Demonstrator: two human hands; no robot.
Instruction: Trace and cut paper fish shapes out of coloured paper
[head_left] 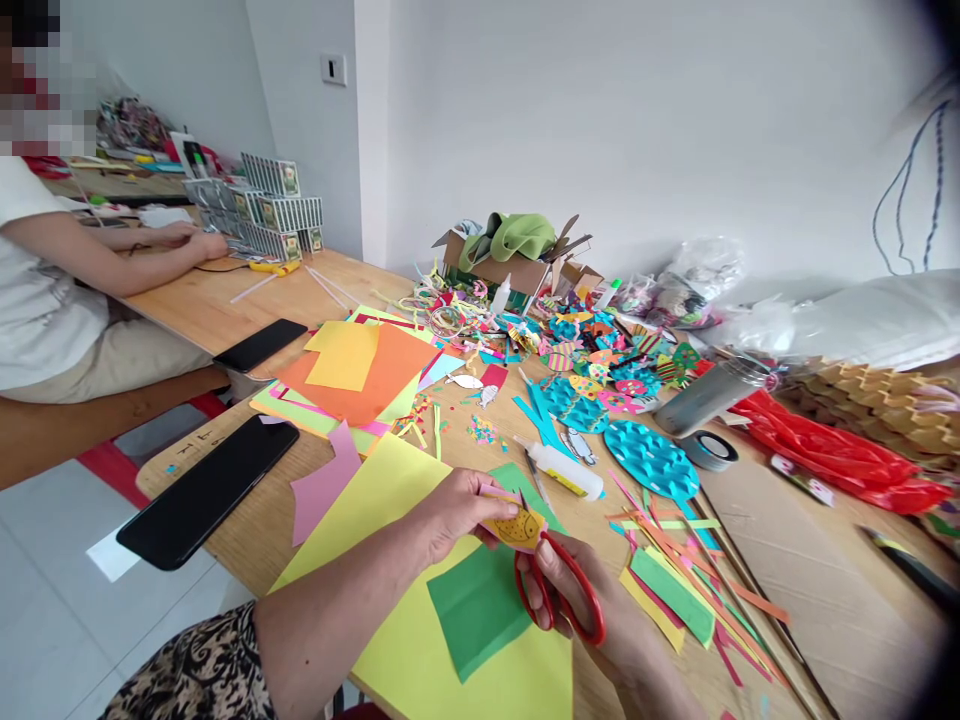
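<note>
Between the thumb and fingers of my left hand (459, 508) is a small orange paper piece (517, 525) with a fish drawn on it in dark lines. Pink paper shows along its edge. My right hand (581, 580) has its fingers through the red handles of a pair of scissors (592, 610). The blades meet the paper piece and are partly hidden behind it. Beneath both hands lie a large yellow sheet (405, 600) and a green paper piece (480, 610). A white glue bottle (566, 470) lies just beyond my hands.
Coloured strips (697, 560) and a grey tape roll (711, 450) are on the right. Paper cutouts (600, 370) are heaped before a cardboard box (495, 270). Two phones (210, 490) lie left. Another person's hands (199, 242) work at the far-left table.
</note>
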